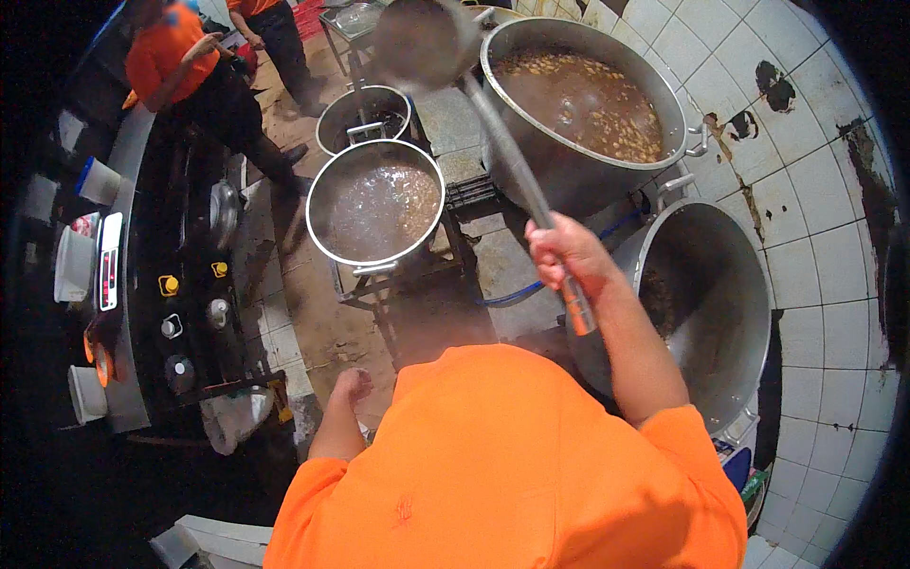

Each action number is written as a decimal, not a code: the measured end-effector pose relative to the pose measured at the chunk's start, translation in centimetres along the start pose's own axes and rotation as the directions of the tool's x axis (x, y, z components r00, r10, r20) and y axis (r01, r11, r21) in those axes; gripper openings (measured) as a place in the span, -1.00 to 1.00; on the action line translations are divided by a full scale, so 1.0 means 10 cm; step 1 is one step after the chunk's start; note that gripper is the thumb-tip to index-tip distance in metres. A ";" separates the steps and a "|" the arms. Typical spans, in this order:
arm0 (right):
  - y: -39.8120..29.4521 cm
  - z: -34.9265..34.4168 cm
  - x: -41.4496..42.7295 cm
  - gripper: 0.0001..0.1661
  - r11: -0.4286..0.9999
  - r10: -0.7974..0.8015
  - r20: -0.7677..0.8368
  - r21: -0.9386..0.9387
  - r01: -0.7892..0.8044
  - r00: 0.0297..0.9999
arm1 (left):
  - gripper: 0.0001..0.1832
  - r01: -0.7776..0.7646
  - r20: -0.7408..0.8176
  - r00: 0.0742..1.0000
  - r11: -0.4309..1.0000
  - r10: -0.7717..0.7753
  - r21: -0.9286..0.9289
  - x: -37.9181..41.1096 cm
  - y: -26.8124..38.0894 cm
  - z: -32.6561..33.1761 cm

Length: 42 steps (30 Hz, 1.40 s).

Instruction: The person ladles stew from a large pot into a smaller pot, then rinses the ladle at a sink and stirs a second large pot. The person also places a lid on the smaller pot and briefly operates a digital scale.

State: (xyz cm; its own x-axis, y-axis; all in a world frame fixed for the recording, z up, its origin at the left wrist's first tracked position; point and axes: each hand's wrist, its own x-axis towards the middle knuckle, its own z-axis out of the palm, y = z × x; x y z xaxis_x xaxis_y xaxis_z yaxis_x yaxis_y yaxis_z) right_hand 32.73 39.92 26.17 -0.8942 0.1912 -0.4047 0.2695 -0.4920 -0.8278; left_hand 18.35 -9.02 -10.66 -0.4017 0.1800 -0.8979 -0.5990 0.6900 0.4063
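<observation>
My right hand (569, 257) grips the long handle of a large metal ladle (425, 44), near its orange end. The ladle's round bowl, blurred, is raised above the floor, left of a big aluminium pot (590, 107) of brown liquid with pale beans or chunks. Nearer me, a medium pot (373, 203) on a metal stand holds brownish, partly foamy liquid. Low at my left side is my left hand (353, 386), fingers curled, touching no pot; whether it holds anything cannot be told.
A large pot (711, 306) with dark residue stands tilted at right by the tiled wall. Behind the medium pot is a smaller pot (362, 117). Two people in orange shirts (188, 53) stand at upper left. A counter (135, 284) with white tubs runs along the left; a blue hose (512, 295) crosses the floor.
</observation>
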 end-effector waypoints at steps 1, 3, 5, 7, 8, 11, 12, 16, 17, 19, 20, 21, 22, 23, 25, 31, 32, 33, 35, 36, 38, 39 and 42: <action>-0.10 -0.02 -0.07 -0.72 0.995 -0.039 0.001 0.095 0.039 0.999 | -0.76 -0.001 0.002 1.000 0.998 0.001 -0.066 0.04 0.06 0.06; -0.28 -0.13 -0.07 -0.75 0.971 -0.147 0.034 0.194 0.138 0.989 | -0.76 0.023 0.017 1.000 0.984 -0.021 -0.174 0.14 0.20 0.17; -0.47 -0.25 -0.03 -0.80 0.961 -0.200 -0.049 0.184 0.206 0.979 | -0.79 0.069 0.027 0.998 0.965 -0.064 -0.252 0.22 0.37 0.22; -0.63 -0.42 0.16 -0.83 0.956 -0.244 -0.109 0.139 0.258 0.964 | -0.82 0.049 0.035 0.999 0.970 -0.042 -0.238 0.27 0.44 0.23; -0.71 -0.54 0.27 -0.85 0.961 -0.243 -0.178 0.093 0.262 0.954 | -0.83 -0.086 0.076 0.993 0.995 0.090 -0.055 0.30 0.42 0.20; -0.88 -0.94 0.56 -0.85 0.972 -0.237 -0.421 -0.099 0.215 0.875 | -0.87 0.103 0.087 0.993 0.950 -0.080 -0.294 0.52 0.34 0.06; -0.91 -1.11 0.68 -0.86 0.975 -0.219 -0.512 -0.139 0.171 0.831 | -0.88 0.139 0.071 0.990 0.948 -0.123 -0.287 0.53 0.38 0.03; -0.96 -1.57 1.01 -0.89 0.983 -0.155 -0.734 -0.183 0.027 0.661 | -0.85 0.175 0.072 0.984 0.920 -0.160 -0.350 0.60 0.44 -0.25; -0.98 -1.68 1.06 -0.89 0.982 -0.142 -0.759 -0.187 -0.004 0.636 | -0.85 0.177 0.071 0.984 0.911 -0.163 -0.373 0.64 0.45 -0.32; -0.96 -1.85 1.19 -0.90 0.980 -0.107 -0.800 -0.184 -0.073 0.590 | -0.84 0.180 0.062 0.984 0.891 -0.169 -0.417 0.71 0.51 -0.42; -0.96 -1.90 1.23 -0.91 0.971 -0.111 -0.819 -0.210 -0.113 0.564 | -0.83 0.178 0.055 0.984 0.877 -0.171 -0.447 0.75 0.53 -0.45; -0.95 -1.91 1.31 -0.91 0.983 -0.077 -0.820 -0.157 -0.093 0.567 | -0.83 0.167 0.040 0.985 0.869 -0.168 -0.466 0.76 0.57 -0.53; -0.95 -1.92 1.38 -0.92 0.992 -0.043 -0.820 -0.103 -0.073 0.570 | -0.82 0.152 0.027 0.987 0.868 -0.157 -0.473 0.77 0.61 -0.57; -0.95 -1.93 1.44 -0.92 0.997 -0.009 -0.819 -0.049 -0.054 0.573 | -0.83 0.122 0.018 0.992 0.896 -0.127 -0.427 0.77 0.62 -0.61; -0.89 -2.03 1.57 -0.85 0.997 0.010 -0.706 0.065 0.051 0.709 | -0.84 0.053 -0.009 0.998 0.941 -0.059 -0.333 0.76 0.71 -0.74; -0.84 -1.86 1.70 -0.58 0.875 -0.110 -0.337 0.414 0.252 0.935 | -0.83 -0.132 0.095 0.984 0.977 0.150 -0.169 0.74 0.68 -1.00; -0.78 -1.85 1.68 -0.56 0.749 -0.173 -0.274 0.587 0.307 0.946 | -0.83 -0.077 0.057 0.995 0.983 0.087 -0.164 0.73 0.73 -1.08; -0.66 -1.85 1.72 -0.58 0.592 -0.245 -0.230 0.734 0.333 0.942 | -0.83 -0.016 0.003 1.000 0.986 0.016 -0.163 0.81 0.71 -1.24; -0.57 -1.81 1.60 -0.62 0.579 -0.328 -0.198 0.730 0.362 0.924 | -0.85 0.033 -0.066 0.997 0.976 -0.049 -0.217 0.74 0.75 -1.26; -0.56 -1.78 1.44 -0.65 0.546 -0.362 -0.188 0.751 0.371 0.913 | -0.86 0.025 -0.077 0.996 0.970 -0.045 -0.244 0.49 1.07 -1.10; -0.52 -1.48 1.31 -0.67 0.500 -0.375 -0.161 0.794 0.345 0.913 | -0.86 -0.059 -0.119 0.992 0.990 0.043 -0.132 0.28 0.97 -1.11; -0.48 -1.35 1.30 -0.67 0.482 -0.359 -0.149 0.816 0.319 0.921 | -0.82 -0.136 -0.123 0.983 0.990 0.138 0.027 0.45 0.70 -1.22; -0.48 -0.96 1.01 -0.71 0.465 -0.371 -0.133 0.830 0.308 0.919 | -0.78 -0.115 -0.168 0.980 0.992 0.104 -0.057 0.54 0.55 -1.04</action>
State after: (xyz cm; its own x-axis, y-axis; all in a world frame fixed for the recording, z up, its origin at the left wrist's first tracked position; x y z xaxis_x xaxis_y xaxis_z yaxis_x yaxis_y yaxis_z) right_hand 25.80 52.33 22.32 -0.8743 0.4712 -0.1164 -0.4466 -0.8749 -0.1873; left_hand 5.67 -11.51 -11.48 -0.5720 0.1307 -0.8098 -0.5878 0.6233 0.5158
